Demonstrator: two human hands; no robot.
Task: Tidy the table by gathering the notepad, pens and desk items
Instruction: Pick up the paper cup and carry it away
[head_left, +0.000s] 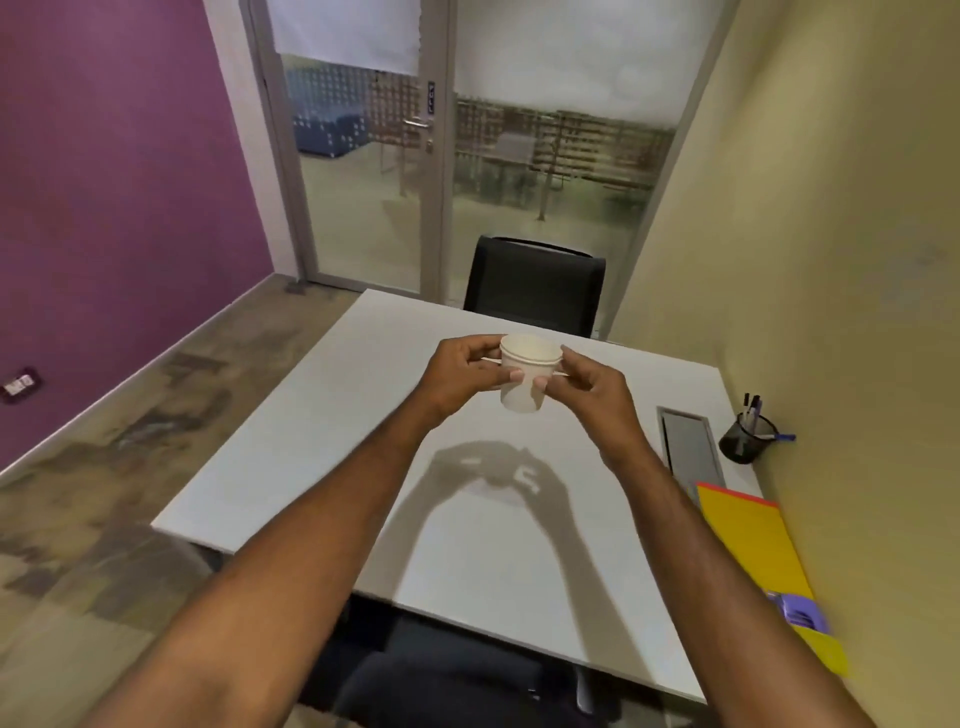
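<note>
I hold a white paper cup (524, 376) up in the air above the middle of the white table (322, 467). My left hand (460, 376) grips its left side and my right hand (589, 387) its right side, thumbs on the front. A black mesh pen holder (744, 439) with several pens stands at the table's right edge by the wall. A yellow notepad or folder (753, 540) with an orange edge lies along the right edge, and a small purple item (800, 613) rests on its near end.
A grey cable hatch (688, 447) is set into the table beside the pen holder. A black chair (535, 288) stands at the far side, another chair seat (441, 670) below the near edge. The beige wall (831, 260) runs along the right, with a glass door (358, 171) behind.
</note>
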